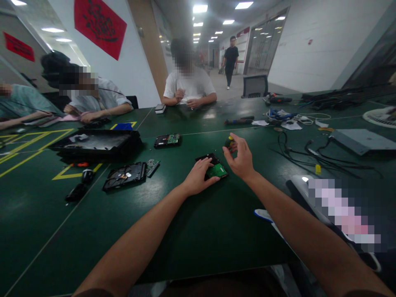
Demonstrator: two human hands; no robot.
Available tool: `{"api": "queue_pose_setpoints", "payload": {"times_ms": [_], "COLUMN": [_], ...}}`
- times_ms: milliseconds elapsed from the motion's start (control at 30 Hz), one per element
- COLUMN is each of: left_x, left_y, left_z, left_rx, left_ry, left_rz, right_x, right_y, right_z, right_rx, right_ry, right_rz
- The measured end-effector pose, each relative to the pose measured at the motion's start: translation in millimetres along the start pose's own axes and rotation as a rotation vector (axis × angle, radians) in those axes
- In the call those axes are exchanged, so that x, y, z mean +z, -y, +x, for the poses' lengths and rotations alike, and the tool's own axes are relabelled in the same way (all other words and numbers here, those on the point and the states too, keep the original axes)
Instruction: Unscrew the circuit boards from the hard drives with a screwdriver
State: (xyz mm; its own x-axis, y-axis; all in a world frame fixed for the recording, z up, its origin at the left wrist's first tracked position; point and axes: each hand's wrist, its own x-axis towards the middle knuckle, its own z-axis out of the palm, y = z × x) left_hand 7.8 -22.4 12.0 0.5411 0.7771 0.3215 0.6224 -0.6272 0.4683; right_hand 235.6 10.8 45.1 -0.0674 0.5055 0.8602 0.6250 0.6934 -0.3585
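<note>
My left hand (199, 176) lies flat on a small hard drive (216, 168) with a green circuit board, pressing it onto the dark green table (198, 231). Just above and right of the drive, my right hand (240, 157) grips a screwdriver (228, 142) with a black and yellow handle, held upright over the drive's far end. The drive's near left part is hidden under my left fingers.
An opened hard drive (125, 175) with a loose board lies to the left, beside a black tray (95, 144). Another drive (167, 140) sits farther back. Cables (309, 152) and a grey case (361, 140) are at right. Seated people work across the table.
</note>
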Motion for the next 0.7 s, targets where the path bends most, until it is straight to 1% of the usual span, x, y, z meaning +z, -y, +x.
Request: {"api": "queue_pose_setpoints", "payload": {"times_ms": [233, 367, 567, 700], "left_x": [-0.7, -0.5, -0.2, 1.0], "left_y": [-1.6, -1.2, 0.6, 1.8], "left_z": [0.2, 0.4, 0.4, 0.6], "left_rx": [0.000, 0.001, -0.002, -0.001], "left_ry": [-0.007, -0.006, 0.002, 0.004], "left_rz": [-0.008, -0.003, -0.004, -0.001], "right_x": [0.2, 0.4, 0.2, 0.2], "right_y": [-2.3, -3.1, -1.4, -1.2], "right_z": [-0.8, -1.7, -1.5, -0.7], "right_rx": [-0.028, -0.003, -0.018, -0.009], "right_ry": [0.031, 0.010, 0.026, 0.007], "right_rz": [-0.007, 0.000, 0.013, 0.004]}}
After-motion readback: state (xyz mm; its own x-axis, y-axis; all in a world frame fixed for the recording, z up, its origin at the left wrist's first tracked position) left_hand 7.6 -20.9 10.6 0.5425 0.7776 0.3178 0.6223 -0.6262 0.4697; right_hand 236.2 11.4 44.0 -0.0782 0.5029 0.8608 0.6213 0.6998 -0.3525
